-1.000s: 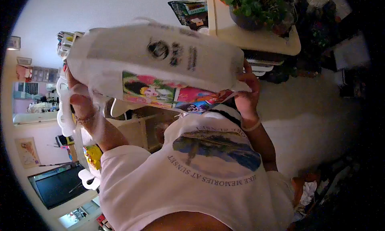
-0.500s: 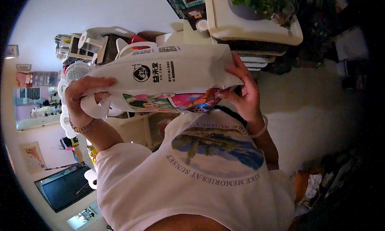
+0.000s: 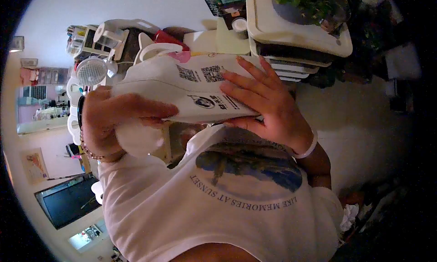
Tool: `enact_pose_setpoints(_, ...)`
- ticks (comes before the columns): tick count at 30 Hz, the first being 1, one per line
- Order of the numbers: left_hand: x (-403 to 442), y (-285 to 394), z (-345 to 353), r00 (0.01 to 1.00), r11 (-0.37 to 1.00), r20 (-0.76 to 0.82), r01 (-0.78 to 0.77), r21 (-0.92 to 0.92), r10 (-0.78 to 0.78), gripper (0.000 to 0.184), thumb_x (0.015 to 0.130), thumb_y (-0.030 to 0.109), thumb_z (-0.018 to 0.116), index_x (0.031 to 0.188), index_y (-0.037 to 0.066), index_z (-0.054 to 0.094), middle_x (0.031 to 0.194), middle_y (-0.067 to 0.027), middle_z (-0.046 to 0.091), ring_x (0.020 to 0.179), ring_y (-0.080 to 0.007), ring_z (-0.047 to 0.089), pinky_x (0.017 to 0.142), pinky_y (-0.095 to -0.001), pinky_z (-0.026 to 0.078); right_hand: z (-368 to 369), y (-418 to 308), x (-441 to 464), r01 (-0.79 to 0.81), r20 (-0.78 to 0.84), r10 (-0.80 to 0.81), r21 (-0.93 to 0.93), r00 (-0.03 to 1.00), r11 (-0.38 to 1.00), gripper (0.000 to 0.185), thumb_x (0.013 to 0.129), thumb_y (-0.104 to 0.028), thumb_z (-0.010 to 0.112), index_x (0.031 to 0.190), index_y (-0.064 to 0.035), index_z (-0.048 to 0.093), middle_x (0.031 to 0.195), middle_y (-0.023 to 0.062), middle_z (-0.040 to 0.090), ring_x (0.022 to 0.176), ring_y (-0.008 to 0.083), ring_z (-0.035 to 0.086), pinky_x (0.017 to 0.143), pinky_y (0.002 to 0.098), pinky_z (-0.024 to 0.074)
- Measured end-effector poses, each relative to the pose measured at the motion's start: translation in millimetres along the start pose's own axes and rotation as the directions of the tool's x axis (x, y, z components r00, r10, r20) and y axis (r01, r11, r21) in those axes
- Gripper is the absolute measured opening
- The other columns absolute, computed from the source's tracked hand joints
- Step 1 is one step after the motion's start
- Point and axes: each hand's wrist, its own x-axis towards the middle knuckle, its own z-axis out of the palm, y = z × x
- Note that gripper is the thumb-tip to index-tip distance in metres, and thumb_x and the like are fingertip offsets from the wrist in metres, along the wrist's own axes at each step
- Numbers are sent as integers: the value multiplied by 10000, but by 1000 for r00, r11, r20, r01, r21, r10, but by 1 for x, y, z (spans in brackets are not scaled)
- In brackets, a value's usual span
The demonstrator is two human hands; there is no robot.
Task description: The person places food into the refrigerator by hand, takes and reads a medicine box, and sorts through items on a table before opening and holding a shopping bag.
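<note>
A white bag [image 3: 191,87] with black print, a square code and a stitched seam is folded into a flat, long shape above my chest. At its left end my left hand [image 3: 123,109] grips it, with fingers along the lower edge. My right hand [image 3: 273,100] lies on the right end, fingers spread over the printed face and thumb at the lower edge. A blurred, pale loop of the bag [image 3: 139,137] hangs below my left hand. Some pink print shows at the top edge.
A white-topped storage unit [image 3: 298,46] with a potted plant [image 3: 314,5] stands at the upper right. A white cup [image 3: 240,26] is beside it. A round white fan [image 3: 91,71] and a paper-roll holder [image 3: 107,36] are at the upper left.
The bag has turned and been folded narrower, so its colourful side no longer shows. My left hand has moved right along it. My right hand has gone from gripping the end to lying spread on it.
</note>
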Motion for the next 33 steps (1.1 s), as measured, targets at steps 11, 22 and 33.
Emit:
enact_pose_setpoints(11,13,15,4,900,902,98,430,-27,-426,207,698,109,567,855,-24,590,818,-125,594,768,-167,576,664,-239,460,26,7,-21,76,-168,-67,43,984,996,378,566,-136,676,919,-47,576,963,66,559,948,215,507,911,450,301)
enact_pose_setpoints(22,18,-42,-23,813,929,581,241,-282,-34,597,530,328,741,953,-50,557,865,-154,594,791,-227,585,722,-288,451,14,26,-22,-126,-133,147,153,980,980,627,613,-295,669,1142,-58,430,1197,103,391,1131,249,335,946,409,242)
enact_pose_setpoints(33,11,-31,-12,814,977,555,215,-12,-172,368,639,38,623,997,-5,549,837,-153,598,761,-215,600,679,-269,464,81,110,-54,-319,113,540,897,834,305,774,589,-198,719,1227,-165,281,1191,84,339,1103,212,333,921,326,280)
